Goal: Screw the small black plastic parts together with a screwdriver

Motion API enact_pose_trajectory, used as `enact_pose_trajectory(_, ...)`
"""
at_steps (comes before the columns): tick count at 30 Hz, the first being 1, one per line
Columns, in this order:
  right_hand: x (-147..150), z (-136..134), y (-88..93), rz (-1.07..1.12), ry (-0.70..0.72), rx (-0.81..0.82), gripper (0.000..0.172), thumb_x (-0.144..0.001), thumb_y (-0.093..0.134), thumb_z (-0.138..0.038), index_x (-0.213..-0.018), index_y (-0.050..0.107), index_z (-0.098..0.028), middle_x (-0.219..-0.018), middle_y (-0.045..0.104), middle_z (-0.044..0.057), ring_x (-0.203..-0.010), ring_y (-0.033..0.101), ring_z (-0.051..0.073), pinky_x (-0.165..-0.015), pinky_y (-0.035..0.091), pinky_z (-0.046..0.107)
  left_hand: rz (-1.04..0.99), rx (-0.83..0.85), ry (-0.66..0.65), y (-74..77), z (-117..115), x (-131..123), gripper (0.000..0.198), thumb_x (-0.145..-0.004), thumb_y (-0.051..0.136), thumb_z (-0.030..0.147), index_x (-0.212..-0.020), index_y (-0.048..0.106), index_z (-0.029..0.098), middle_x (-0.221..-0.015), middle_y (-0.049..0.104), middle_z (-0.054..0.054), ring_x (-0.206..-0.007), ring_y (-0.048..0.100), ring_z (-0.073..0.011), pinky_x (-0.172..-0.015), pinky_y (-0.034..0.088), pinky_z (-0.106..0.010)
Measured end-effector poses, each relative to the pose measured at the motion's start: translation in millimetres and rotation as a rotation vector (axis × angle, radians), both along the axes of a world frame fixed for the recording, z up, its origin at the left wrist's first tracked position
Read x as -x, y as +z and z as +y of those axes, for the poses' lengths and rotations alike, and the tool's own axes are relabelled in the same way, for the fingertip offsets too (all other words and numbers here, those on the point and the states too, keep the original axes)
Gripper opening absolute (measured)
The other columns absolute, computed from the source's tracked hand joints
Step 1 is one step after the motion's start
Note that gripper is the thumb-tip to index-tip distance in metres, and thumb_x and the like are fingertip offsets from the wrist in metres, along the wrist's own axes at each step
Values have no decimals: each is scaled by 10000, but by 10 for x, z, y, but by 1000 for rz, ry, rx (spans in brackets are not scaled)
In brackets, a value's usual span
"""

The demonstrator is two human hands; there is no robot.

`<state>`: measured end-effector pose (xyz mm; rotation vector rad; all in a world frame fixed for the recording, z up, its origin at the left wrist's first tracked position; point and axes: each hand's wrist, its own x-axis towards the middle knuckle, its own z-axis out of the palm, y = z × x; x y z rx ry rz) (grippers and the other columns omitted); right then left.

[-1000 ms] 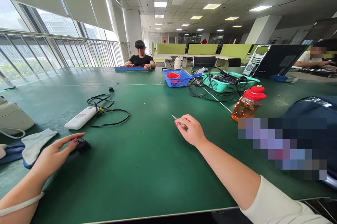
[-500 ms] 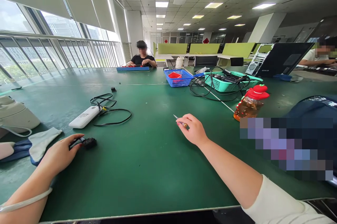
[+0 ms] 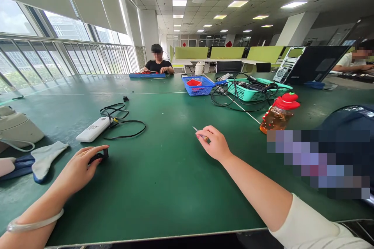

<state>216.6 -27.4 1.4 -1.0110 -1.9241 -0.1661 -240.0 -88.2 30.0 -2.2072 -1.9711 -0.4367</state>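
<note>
My left hand (image 3: pixel 78 169) rests on the green table (image 3: pixel 163 179) at the lower left, its fingers curled over a small black object (image 3: pixel 101 155) and touching it. My right hand (image 3: pixel 214 143) sits at mid-table with its fingers pinched on a small screwdriver (image 3: pixel 199 134), whose thin metal tip points up and to the left. A clear bangle circles my left wrist.
A white power strip (image 3: pixel 93 129) with a looped black cable (image 3: pixel 124 124) lies beyond my left hand. Gloves (image 3: pixel 43 155) and a white device (image 3: pixel 16 128) sit at far left. A red-capped bottle (image 3: pixel 279 114), blue basket (image 3: pixel 198 86) and teal basket (image 3: pixel 257 90) stand further back. Other people sit at the table.
My left hand closed over the small black object and slid it a little to the right and nearer. My right hand with the screwdriver barely moved.
</note>
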Motion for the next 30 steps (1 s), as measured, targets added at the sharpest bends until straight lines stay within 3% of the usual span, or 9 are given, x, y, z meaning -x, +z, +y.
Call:
enact_pose_trajectory(8, -3, 4, -11, 9, -5, 13, 142, -909, 562, -220, -886, 701, -235, -841, 625, 22, -630, 591, 122, -634, 503, 257, -76, 29, -86, -8, 19, 197, 488, -881, 355, 421, -1266, 584, 226, -1245, 665, -72, -1157, 598, -239, -1013, 458, -349)
enact_pose_trajectory(14, -7, 2, -9, 14, 0, 15, 145, -910, 561, -225, -889, 704, -235, -839, 622, 22, -647, 596, 125, -645, 506, 257, -123, 139, -82, -20, 15, 219, 511, -873, 380, 450, -1320, 530, 254, -1301, 656, -32, -1133, 628, -224, -981, 478, -314)
enact_pose_trajectory(23, -5, -2, 3, 18, -1, 26, 138, -904, 570, -216, -889, 704, -244, -844, 627, 21, -648, 605, 126, -645, 510, 258, -228, 229, -7, 53, -25, 147, 517, -795, 497, 491, -1275, 570, 314, -1265, 687, 20, -1140, 641, -229, -991, 470, -302)
enact_pose_trajectory(30, 3, -5, 8, 41, 18, 7, 134, -905, 573, -212, -882, 704, -230, -840, 624, 21, -640, 602, 119, -647, 507, 253, -64, 145, 146, 144, -32, 52, 488, -801, 481, 539, -1184, 669, 302, -1146, 737, -6, -993, 680, -252, -876, 524, -332)
